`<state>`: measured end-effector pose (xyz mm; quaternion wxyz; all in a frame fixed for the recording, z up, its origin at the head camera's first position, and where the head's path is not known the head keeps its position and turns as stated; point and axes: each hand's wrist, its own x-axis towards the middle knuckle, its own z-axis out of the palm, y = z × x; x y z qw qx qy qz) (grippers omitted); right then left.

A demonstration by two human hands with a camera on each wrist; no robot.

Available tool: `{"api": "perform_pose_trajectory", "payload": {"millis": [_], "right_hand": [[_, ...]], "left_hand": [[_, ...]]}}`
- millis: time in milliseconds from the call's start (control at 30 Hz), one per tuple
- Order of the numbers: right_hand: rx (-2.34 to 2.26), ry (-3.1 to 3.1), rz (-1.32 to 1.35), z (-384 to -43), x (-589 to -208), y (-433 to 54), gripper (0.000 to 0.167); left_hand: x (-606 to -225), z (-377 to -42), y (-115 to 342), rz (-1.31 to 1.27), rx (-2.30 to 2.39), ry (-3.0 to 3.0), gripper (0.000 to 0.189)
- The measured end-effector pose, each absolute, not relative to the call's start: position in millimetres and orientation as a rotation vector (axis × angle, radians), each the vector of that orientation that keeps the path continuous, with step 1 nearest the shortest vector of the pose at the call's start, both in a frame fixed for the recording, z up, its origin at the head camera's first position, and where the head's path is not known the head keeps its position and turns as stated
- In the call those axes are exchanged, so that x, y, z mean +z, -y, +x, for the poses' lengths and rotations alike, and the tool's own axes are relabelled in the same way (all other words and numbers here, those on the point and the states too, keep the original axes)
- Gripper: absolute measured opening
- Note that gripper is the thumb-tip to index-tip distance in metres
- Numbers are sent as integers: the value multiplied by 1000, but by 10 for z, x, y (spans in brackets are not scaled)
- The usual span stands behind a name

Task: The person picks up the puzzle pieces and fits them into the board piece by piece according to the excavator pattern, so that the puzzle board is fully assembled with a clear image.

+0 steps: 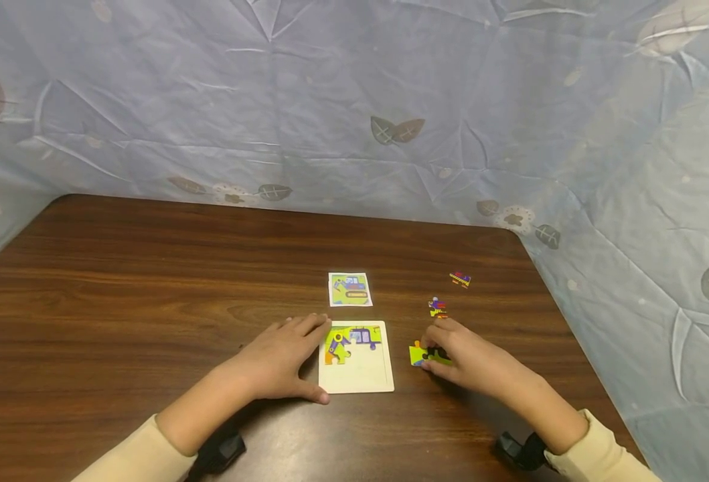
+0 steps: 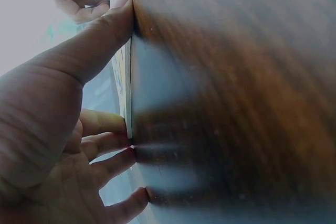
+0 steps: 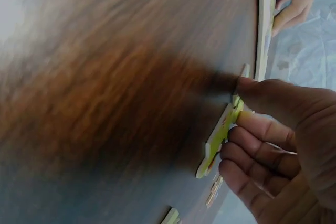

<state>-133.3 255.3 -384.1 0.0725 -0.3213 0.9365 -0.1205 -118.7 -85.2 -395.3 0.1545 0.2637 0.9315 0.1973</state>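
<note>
A square puzzle board (image 1: 357, 378) lies on the table, its upper left part filled with joined pieces (image 1: 364, 337) of an excavator picture. My left hand (image 1: 282, 358) rests along the board's left edge, with the thumb at the lower left corner and spread fingers at the upper left; in the left wrist view, its fingertips touch the tabletop. To the right of the board, my right hand (image 1: 465, 355) pinches a green jigsaw piece (image 1: 416, 354) with an orange tab, low over the table. Another green piece (image 3: 216, 137) lies under its fingers, partly hidden in the head view.
Beyond the board lies a small picture card (image 1: 350, 290) of the excavator. Farther back on the right are a purple and yellow piece (image 1: 437, 308) and a striped piece (image 1: 460, 278). A patterned cloth (image 1: 330, 100) hangs behind the wooden table (image 1: 149, 281).
</note>
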Motion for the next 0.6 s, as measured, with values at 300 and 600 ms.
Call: {"api": "perform_pose_trajectory", "payload": {"millis": [300, 600], "right_hand": [[-261, -2846, -1083, -1368, -3873, -2519, 16], [-356, -2817, -1064, -1317, -3807, -2289, 17]], "left_hand": [[-3948, -1183, 857, 742, 557, -2663, 115], [-3939, -1184, 849, 737, 550, -2654, 114]]}}
